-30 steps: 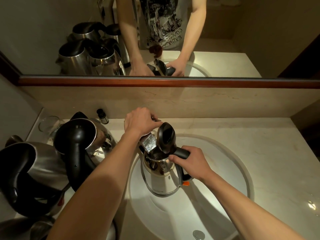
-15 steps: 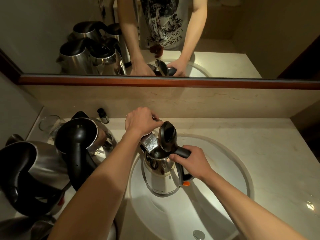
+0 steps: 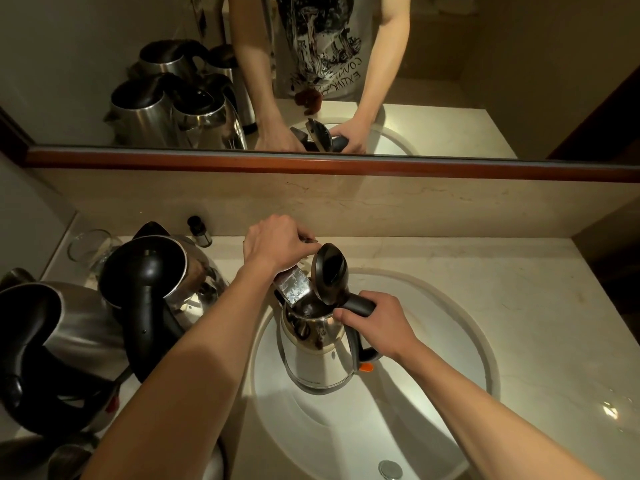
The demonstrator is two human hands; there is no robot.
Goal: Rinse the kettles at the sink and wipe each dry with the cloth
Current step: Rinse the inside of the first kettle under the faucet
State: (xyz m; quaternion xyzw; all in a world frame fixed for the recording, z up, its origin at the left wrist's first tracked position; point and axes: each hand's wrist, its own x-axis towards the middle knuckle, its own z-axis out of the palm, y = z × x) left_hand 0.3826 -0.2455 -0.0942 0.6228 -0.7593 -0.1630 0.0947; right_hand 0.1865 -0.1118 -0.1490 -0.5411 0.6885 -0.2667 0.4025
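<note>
The task looks early: one kettle (image 3: pixel 318 344) hangs over the sink (image 3: pixel 485 348) with its lid (image 3: pixel 329 273) flipped up and the tap spout (image 3: pixel 292 289) at its mouth, so this one is at the rinsing step, though no running water can be made out. Other kettles (image 3: pixel 152 282) wait just left of the sink, and no cloth is in sight, so wiping seems undone. The right hand (image 3: pixel 377 323) is wrapped round the kettle's handle, on the kettle's right. The left hand (image 3: pixel 273 242) is curled over the tap behind the sink; what it grips is hidden
</note>
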